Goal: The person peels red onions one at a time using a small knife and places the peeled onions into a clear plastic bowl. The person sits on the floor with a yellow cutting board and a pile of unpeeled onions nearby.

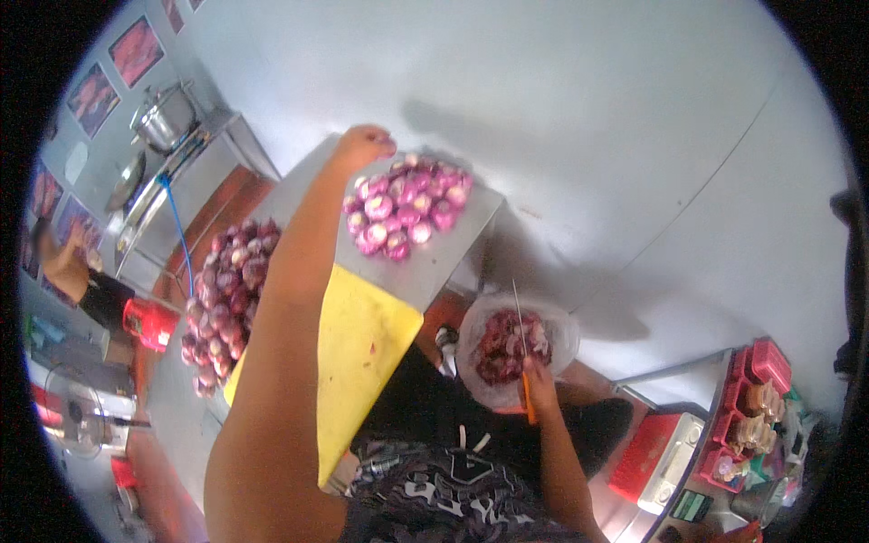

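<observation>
My left arm reaches across the metal table, and my left hand [366,144] is at the far side of a pile of peeled red onions [407,203]. Its fingers are curled, with a purple patch at the tips; whether they hold an onion is unclear. My right hand [540,383] grips a knife [519,312] by its orange handle, blade pointing away from me. Below the blade is a translucent plastic tub [570,332] with onion skins and scraps [502,346] inside. A yellow cutting board [366,326] lies on the table, partly covered by my left forearm.
Unpeeled red onions [227,292] are heaped left of my arm on the metal table [448,254]. A pot [166,122] stands on a stove at far left, near a red gas cylinder [151,324] and another person [68,271]. At right are a red-and-white cooler [658,458] and pink baskets [736,400].
</observation>
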Motion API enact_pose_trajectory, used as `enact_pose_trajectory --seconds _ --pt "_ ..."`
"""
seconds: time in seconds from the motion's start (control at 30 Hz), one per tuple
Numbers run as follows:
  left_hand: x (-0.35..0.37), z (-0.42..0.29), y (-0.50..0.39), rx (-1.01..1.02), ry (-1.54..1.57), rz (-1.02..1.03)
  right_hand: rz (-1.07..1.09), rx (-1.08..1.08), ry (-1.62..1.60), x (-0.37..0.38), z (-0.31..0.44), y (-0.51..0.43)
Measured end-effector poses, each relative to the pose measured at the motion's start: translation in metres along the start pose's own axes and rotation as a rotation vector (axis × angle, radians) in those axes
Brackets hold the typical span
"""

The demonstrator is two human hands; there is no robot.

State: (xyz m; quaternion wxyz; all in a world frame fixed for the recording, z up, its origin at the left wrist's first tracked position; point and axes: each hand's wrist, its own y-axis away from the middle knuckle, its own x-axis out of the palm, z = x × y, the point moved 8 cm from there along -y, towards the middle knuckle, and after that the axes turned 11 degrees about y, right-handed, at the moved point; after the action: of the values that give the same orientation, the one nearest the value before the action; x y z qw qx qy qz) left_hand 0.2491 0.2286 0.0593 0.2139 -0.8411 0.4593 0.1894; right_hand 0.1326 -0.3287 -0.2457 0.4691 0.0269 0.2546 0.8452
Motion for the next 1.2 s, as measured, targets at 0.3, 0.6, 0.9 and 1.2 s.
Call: enact_pose_trajectory --seconds 0.3,0.6,0.9,1.2 --pt "0.026 0.119 -0.068 0.127 -0.521 0.155 -0.038 0.073 0.030 0.005 0.005 0.000" --pt "-0.126 0.157 0.007 -0.078 -0.878 0.174 -0.067 0.089 -0.042 0.002 -0.005 -0.024" --pt "-0.203 0.182 0.129 -0.515 -0.944 0.027 -0.084 0.016 -0.005 0.018 0.018 -0.020" --pt "-0.188 0.101 0.123 -0.105 -0.666 -0.201 -0.049 -0.095 0.052 0.014 0.003 -0.022"
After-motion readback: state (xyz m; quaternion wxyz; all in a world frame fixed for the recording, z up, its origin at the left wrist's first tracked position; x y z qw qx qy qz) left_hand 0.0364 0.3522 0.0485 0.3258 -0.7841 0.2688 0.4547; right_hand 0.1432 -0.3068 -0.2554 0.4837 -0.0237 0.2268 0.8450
